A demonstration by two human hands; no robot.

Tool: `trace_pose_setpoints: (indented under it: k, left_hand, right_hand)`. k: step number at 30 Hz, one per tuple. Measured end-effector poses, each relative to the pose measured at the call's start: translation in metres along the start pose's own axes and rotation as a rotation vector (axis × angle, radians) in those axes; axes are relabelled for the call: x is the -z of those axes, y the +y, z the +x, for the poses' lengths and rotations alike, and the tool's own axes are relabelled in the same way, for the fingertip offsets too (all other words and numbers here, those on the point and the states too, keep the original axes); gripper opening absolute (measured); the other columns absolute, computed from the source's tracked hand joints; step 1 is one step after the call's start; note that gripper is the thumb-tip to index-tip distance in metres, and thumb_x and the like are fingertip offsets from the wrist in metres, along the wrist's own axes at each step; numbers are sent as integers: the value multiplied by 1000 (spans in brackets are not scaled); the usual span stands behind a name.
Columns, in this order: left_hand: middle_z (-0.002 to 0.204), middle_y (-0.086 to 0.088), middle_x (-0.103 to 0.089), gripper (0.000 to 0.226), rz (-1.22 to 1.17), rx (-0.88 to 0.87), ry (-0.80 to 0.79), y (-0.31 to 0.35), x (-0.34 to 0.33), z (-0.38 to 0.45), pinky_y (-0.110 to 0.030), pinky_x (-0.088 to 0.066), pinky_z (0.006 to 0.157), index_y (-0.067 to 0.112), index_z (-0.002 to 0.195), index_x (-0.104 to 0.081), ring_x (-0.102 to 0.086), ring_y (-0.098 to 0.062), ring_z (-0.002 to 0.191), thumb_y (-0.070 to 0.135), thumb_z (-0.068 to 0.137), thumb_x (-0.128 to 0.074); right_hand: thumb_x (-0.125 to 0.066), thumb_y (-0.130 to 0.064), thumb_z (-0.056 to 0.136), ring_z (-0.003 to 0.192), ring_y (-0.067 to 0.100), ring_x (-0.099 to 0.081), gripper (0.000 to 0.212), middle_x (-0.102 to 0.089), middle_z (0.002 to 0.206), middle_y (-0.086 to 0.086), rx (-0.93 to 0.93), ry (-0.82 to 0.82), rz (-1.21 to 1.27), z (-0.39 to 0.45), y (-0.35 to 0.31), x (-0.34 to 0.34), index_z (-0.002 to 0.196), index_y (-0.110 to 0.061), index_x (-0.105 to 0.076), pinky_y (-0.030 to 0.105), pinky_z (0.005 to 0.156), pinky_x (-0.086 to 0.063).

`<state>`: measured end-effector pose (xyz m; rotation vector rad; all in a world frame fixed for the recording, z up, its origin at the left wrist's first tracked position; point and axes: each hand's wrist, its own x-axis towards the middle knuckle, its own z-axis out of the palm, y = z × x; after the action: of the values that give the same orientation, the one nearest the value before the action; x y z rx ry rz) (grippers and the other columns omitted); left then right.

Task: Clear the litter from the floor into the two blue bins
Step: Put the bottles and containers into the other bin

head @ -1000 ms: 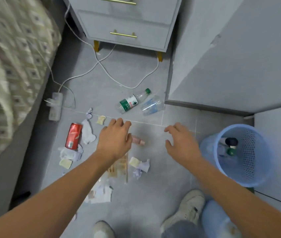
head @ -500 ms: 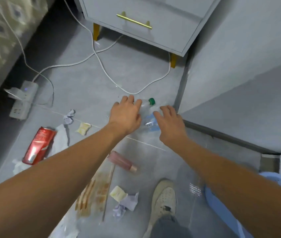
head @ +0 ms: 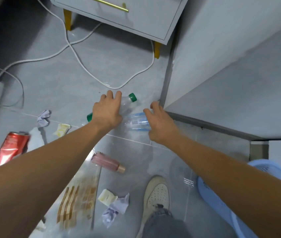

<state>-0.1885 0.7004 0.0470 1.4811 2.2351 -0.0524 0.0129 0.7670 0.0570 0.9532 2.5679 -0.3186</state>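
Bottles first: our left hand [head: 108, 112] curls over the green-capped bottle [head: 130, 100], our right hand [head: 160, 122] wraps the clear bottle [head: 136, 121]; we squeeze gently, then lift.

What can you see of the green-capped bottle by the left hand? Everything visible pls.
The green-capped bottle is clear plastic, apparently empty, lying on its side on the grey floor tiles, its green screw cap pointing up-right toward the wall corner. A green label band shows at its lower end. The left hand lies over its middle, fingers spread, hiding most of the body; whether it grips yet is unclear. A clear blue-printed cup lies right beside it.
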Motion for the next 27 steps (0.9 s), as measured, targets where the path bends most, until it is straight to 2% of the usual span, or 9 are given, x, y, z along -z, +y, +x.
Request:
trace_pose_setpoints:
  k: [2, 4, 7, 10, 13, 16, 22, 24, 27]
  left_hand:
    - [116, -11, -43, 62, -29, -40, 9, 4, 20, -37, -39, -38, 63, 17, 126, -38, -52, -34, 98, 18, 74, -71]
    - [114, -9, -42, 61, -22, -111, -12, 16, 44, -81, -38, -38, 61, 19, 126, -38, -54, -34, 94, 19, 74, -70]
    - [114, -5, -44, 58, 18, -218, -40, 34, 86, -149, -38, -43, 60, 21, 126, -39, -55, -30, 98, 30, 78, -70]
    - [112, 1, -47, 57, -21, -302, 5, 64, 132, -212, -40, -54, 63, 24, 126, -40, -53, -25, 103, 42, 81, -71]
    - [112, 5, -53, 56, -118, -420, 71, 121, 173, -261, -35, -53, 64, 24, 127, -46, -54, -21, 103, 47, 82, -71]
    - [110, 7, -52, 52, -252, -518, 108, 185, 199, -286, -34, -52, 67, 25, 125, -49, -53, -18, 101, 47, 83, -70]
    - [110, 14, -46, 49, -470, -643, -16, 282, 176, -294, -25, -48, 67, 29, 122, -51, -53, -8, 84, 42, 81, -76]
    - [110, 14, -47, 48, -474, -667, -72, 303, 152, -293, -30, -52, 67, 30, 121, -52, -55, -10, 84, 43, 81, -76]
    - [114, 15, -46, 48, -436, -704, -134, 323, 112, -294, -37, -55, 69, 33, 124, -50, -58, -13, 86, 46, 83, -73]
  right_hand:
    - [-77, -12, 69, 119, 32, -45, 74, -32, 140, 14, -43, 7, 60, -30, -5, 6, 135, -13, -44, 33, 74, -45]
    - [-79, -21, 70, 119, 34, -43, 80, -33, 137, 13, -96, 24, 137, -68, -12, 20, 141, -16, -40, 40, 83, -52]
    - [-78, -29, 68, 113, 35, -44, 79, -38, 128, 12, -205, 86, 286, -135, -36, 53, 137, -15, -40, 50, 88, -53]
    - [-75, -35, 68, 112, 33, -43, 70, -39, 124, 9, -334, 179, 433, -211, -55, 95, 127, -20, -41, 47, 87, -52]
    - [-72, -37, 71, 115, 31, -40, 62, -39, 127, 6, -468, 290, 483, -294, -49, 133, 124, -25, -42, 41, 94, -45]
    - [-69, -36, 69, 112, 32, -37, 62, -37, 127, 7, -618, 373, 481, -360, -20, 157, 126, -24, -47, 41, 93, -44]
    - [-70, -26, 69, 115, 35, -38, 73, -38, 132, 11, -821, 441, 449, -444, 58, 129, 137, -21, -46, 47, 85, -53]
    - [-73, -26, 71, 119, 33, -36, 78, -37, 133, 9, -859, 403, 449, -452, 79, 108, 142, -23, -42, 44, 76, -55]
    - [-78, -28, 71, 119, 34, -37, 85, -37, 134, 9, -884, 330, 428, -446, 106, 75, 146, -23, -38, 43, 78, -56]
